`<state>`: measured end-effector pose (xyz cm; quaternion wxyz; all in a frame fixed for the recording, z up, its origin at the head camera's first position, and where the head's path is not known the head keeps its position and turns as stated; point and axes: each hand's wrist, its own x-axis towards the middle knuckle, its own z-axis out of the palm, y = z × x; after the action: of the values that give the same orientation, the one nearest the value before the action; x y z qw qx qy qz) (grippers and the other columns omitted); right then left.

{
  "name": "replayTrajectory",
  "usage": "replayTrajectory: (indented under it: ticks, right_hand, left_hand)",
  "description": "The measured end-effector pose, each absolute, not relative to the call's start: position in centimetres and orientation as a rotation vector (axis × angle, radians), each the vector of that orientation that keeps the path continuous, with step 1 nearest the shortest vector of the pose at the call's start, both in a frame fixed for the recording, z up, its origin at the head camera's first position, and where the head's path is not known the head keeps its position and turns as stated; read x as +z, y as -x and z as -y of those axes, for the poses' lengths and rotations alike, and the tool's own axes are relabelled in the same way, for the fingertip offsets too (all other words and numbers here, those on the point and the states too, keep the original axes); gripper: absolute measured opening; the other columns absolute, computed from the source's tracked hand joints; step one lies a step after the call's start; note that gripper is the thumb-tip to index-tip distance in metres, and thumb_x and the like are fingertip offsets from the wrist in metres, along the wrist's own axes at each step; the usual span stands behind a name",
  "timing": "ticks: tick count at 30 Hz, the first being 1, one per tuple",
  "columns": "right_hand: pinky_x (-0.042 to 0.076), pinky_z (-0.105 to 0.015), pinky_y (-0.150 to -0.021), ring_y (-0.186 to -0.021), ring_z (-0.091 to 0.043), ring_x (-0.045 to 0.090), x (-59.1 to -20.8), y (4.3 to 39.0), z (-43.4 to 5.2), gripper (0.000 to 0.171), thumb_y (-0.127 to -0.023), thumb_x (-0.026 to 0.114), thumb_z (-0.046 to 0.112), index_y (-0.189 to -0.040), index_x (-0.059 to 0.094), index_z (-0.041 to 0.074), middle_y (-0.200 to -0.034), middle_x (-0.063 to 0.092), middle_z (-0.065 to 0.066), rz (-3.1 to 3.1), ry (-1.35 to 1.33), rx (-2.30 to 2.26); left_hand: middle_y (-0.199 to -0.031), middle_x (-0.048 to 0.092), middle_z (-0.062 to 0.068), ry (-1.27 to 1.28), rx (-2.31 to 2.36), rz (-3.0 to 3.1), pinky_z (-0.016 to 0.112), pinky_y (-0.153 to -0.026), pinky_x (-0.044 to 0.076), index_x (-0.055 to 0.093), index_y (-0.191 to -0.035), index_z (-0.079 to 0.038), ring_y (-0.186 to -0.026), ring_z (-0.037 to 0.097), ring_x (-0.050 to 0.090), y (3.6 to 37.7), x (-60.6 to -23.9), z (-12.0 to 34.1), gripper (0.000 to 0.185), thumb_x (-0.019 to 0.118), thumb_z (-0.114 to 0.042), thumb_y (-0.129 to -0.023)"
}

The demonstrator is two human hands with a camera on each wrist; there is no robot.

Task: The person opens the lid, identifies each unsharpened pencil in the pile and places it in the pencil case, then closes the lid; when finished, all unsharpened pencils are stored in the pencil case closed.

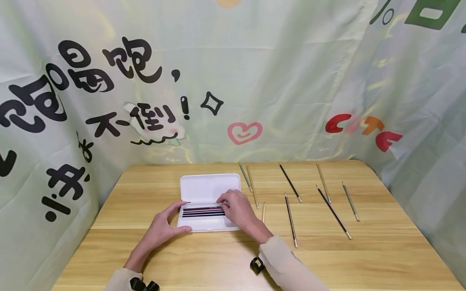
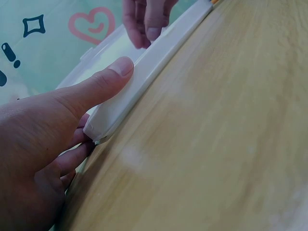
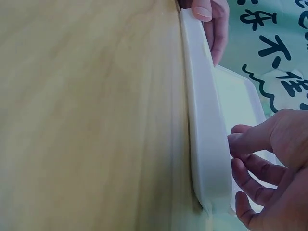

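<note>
Two hands on the white case (image 1: 209, 188) at centre frame — my left hand (image 1: 165, 226) clamps its near-left corner, thumb along the wall; my right hand (image 1: 236, 208) pinches a dark pencil (image 1: 202, 211) inside. A hasty push could skid the case across the table (image 1: 233, 258) — or jar its pencils loose.

one case (image 1: 210, 188), nine loose pencils (image 1: 333, 213)

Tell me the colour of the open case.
White, lid and base alike; the case shows best in the head view, lying open on the wooden table.
</note>
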<state>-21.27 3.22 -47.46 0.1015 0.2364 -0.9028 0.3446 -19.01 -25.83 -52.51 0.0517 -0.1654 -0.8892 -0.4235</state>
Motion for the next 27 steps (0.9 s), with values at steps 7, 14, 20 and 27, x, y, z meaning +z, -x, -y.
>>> replayTrajectory:
  ticks: [7, 14, 20, 27]
  right_hand:
    - [0.058, -0.035, -0.080, -0.092, -0.022, 0.068, -46.9, 20.8, -5.4, 0.016, -0.088, 0.072, -0.008, -0.098, 0.079, 0.003, -0.096, 0.074, -0.007, 2.583, -0.682, 1.182]
    - [0.059, -0.032, -0.081, -0.093, -0.018, 0.067, -46.2, 20.7, -8.5, 0.020, -0.088, 0.072, -0.010, -0.102, 0.077, 0.002, -0.100, 0.074, -0.008, 2.553, -0.562, 1.284]
    - [0.054, -0.026, -0.066, -0.088, -0.018, 0.067, -46.2, 21.2, -11.0, 0.020, -0.089, 0.072, -0.007, -0.106, 0.077, 0.003, -0.099, 0.074, -0.008, 2.525, -0.432, 1.262]
    - [0.057, -0.034, -0.074, -0.084, -0.021, 0.065, -47.6, 22.1, -12.3, 0.028, -0.086, 0.075, -0.004, -0.114, 0.073, -0.001, -0.091, 0.069, -0.010, 2.593, -0.320, 1.226]
  left_hand:
    - [-0.144, 0.060, 0.008, 0.489, -1.308, 2.710, 0.061, -0.113, 0.034, 0.059, -0.141, -0.027, -0.137, 0.033, 0.049, 19.0, -52.5, 25.8, 0.084, 0.095, -0.046, -0.068]
    - [-0.143, 0.060, 0.009, 0.506, -1.305, 2.699, 0.060, -0.113, 0.035, 0.059, -0.141, -0.023, -0.136, 0.034, 0.050, 19.0, -52.3, 25.8, 0.083, 0.096, -0.044, -0.069]
    - [-0.143, 0.060, 0.009, 0.516, -1.312, 2.692, 0.061, -0.113, 0.035, 0.059, -0.141, -0.022, -0.136, 0.034, 0.050, 19.0, -52.3, 25.7, 0.083, 0.095, -0.043, -0.069]
    - [-0.142, 0.062, 0.004, 0.511, -1.322, 2.692, 0.057, -0.113, 0.036, 0.060, -0.140, -0.025, -0.135, 0.029, 0.051, 19.0, -52.4, 25.8, 0.081, 0.095, -0.045, -0.069]
